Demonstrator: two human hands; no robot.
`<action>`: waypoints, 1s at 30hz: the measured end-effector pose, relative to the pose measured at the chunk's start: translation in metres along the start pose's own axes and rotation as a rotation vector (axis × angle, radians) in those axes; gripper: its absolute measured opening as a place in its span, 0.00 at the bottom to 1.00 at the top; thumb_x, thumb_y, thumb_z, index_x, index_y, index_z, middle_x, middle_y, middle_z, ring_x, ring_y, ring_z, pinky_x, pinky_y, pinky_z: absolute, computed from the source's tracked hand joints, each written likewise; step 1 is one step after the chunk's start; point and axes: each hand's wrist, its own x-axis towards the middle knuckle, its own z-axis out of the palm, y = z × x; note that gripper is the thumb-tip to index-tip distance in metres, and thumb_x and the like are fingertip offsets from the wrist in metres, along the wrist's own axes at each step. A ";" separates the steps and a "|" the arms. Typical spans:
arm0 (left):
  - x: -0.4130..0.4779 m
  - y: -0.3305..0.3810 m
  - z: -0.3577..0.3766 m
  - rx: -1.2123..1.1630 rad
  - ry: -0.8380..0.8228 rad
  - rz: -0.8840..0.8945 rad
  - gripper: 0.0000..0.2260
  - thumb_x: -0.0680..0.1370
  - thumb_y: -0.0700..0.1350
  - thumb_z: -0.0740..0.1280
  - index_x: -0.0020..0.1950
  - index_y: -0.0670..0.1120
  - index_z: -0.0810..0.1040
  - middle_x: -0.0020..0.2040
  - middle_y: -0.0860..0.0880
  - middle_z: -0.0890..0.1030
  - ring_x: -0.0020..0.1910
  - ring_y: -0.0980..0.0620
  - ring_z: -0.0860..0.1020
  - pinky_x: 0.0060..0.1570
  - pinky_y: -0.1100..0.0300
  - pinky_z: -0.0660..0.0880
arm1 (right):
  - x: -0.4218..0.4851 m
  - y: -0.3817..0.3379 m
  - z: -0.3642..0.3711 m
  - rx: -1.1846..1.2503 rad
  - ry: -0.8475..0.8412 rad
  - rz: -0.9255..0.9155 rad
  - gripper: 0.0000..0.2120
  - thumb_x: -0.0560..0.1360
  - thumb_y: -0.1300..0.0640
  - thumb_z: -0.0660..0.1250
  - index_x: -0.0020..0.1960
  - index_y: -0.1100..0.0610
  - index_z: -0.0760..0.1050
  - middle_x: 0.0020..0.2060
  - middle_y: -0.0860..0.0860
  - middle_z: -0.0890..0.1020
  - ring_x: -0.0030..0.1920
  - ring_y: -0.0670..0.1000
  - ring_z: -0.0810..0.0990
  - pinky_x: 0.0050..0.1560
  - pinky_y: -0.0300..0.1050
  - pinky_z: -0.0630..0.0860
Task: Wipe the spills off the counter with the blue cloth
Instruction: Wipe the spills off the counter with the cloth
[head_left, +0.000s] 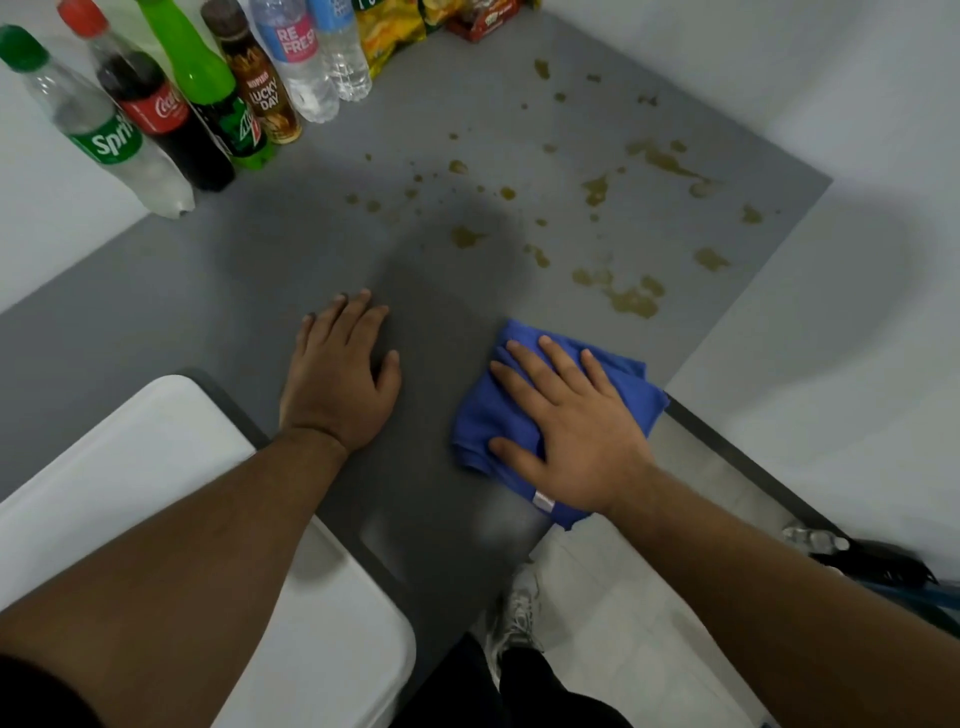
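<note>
A folded blue cloth (485, 415) lies on the grey counter (208, 291) near its front right edge. My right hand (571, 426) presses flat on the cloth with straight, spread fingers. My left hand (340, 374) rests flat on the bare counter to the left of the cloth, holding nothing. Several yellowish-brown spills (631, 301) dot the counter beyond the cloth, spreading toward the back right, with a streak (667, 161) near the right edge.
Several drink bottles (171, 109) stand in a row at the back left, with snack packets (395, 31) behind them. A white chair seat (156, 467) sits at the lower left. The counter's right edge drops to a tiled floor (613, 597).
</note>
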 end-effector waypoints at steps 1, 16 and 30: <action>0.000 0.001 0.000 0.004 0.001 0.001 0.26 0.80 0.54 0.59 0.77 0.46 0.70 0.80 0.45 0.67 0.80 0.41 0.64 0.80 0.39 0.58 | 0.005 0.003 -0.002 -0.006 -0.004 0.034 0.38 0.80 0.27 0.51 0.84 0.44 0.53 0.85 0.46 0.54 0.85 0.55 0.48 0.81 0.66 0.48; -0.001 0.003 0.004 0.062 0.046 0.018 0.25 0.80 0.52 0.60 0.75 0.43 0.72 0.79 0.41 0.70 0.77 0.36 0.68 0.76 0.35 0.63 | 0.001 0.011 0.000 0.000 -0.018 0.047 0.38 0.80 0.25 0.48 0.85 0.41 0.46 0.85 0.44 0.49 0.85 0.53 0.44 0.81 0.67 0.49; 0.015 0.023 0.005 0.019 0.060 0.139 0.24 0.76 0.53 0.64 0.70 0.43 0.75 0.74 0.39 0.73 0.74 0.36 0.70 0.75 0.36 0.64 | 0.016 0.002 -0.005 0.003 -0.015 0.115 0.39 0.81 0.27 0.47 0.86 0.46 0.48 0.85 0.46 0.48 0.85 0.55 0.43 0.82 0.66 0.46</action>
